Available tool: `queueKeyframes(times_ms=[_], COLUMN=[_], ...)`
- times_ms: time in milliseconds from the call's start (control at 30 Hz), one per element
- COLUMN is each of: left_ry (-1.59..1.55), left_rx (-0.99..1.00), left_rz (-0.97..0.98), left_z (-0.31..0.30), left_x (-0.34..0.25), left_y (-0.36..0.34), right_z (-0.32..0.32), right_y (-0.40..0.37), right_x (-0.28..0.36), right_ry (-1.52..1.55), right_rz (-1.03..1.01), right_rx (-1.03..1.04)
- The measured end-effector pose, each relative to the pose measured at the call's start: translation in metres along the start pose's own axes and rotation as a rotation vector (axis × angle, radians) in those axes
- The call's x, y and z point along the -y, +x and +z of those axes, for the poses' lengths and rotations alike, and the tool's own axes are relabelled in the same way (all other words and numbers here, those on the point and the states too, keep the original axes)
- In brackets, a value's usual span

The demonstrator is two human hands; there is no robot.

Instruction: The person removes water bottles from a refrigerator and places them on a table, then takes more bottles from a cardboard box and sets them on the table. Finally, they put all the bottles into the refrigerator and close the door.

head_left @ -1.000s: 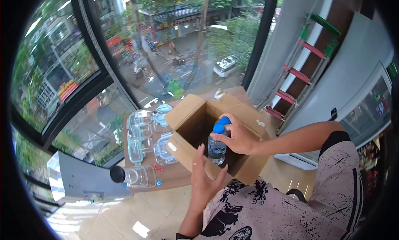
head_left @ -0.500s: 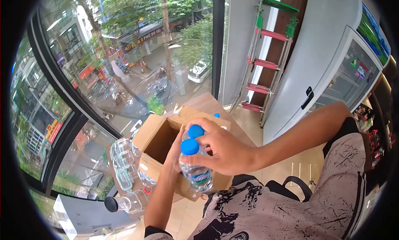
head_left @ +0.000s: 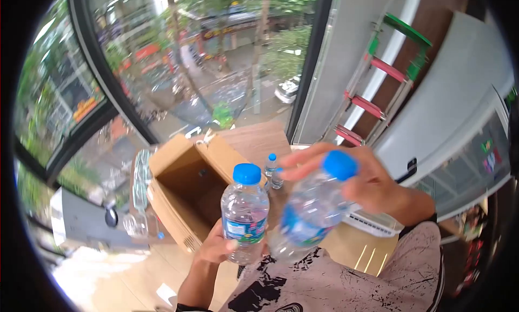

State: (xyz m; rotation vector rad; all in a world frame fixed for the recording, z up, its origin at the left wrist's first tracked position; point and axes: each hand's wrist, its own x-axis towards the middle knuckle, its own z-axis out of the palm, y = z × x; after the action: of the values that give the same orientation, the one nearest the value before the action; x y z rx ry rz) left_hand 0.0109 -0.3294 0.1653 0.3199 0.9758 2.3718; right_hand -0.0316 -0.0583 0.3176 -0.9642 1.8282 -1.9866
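My left hand (head_left: 215,246) is wrapped round the lower part of a clear plastic water bottle (head_left: 243,204) with a blue cap and label, upright in front of me. To its right, a second such bottle (head_left: 308,223) leans with its top to the right, blurred by motion. My right hand (head_left: 373,179) grips this one near the cap, its thumb side against the neck and some fingers reaching past it. Just left of the bottles, an open cardboard box (head_left: 173,212) stands with its flaps up; its visible inside holds nothing large.
Small blue-capped bottles (head_left: 272,163) stand on the wooden table (head_left: 257,136) behind the box. Clear containers (head_left: 141,177) and a jar with a black lid (head_left: 111,217) are at the left. Windows rise behind; a ladder (head_left: 373,101) and a pale cabinet (head_left: 448,90) stand right.
The two bottles, held close together before, are now apart, one in each hand. My right hand has moved right with its bottle. The view has shifted, showing more of the box's inside.
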Motion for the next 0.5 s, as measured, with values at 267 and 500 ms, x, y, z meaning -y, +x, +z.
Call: queueKeyframes(times_ms=[267,500], left_ry=[0.229,0.609], left_rx=[-0.272,-0.663], left_rz=[0.128,0.055], left_z=[0.069,-0.028], left_x=[0.113,0.259], left_y=[0.017,0.066], right_z=[-0.112,-0.113], right_y=[-0.074,-0.106], right_x=[-0.075,-0.258], right_ry=[-0.374,-0.589], right_rz=[0.199,0.159], right_rx=[-0.136,-0.19])
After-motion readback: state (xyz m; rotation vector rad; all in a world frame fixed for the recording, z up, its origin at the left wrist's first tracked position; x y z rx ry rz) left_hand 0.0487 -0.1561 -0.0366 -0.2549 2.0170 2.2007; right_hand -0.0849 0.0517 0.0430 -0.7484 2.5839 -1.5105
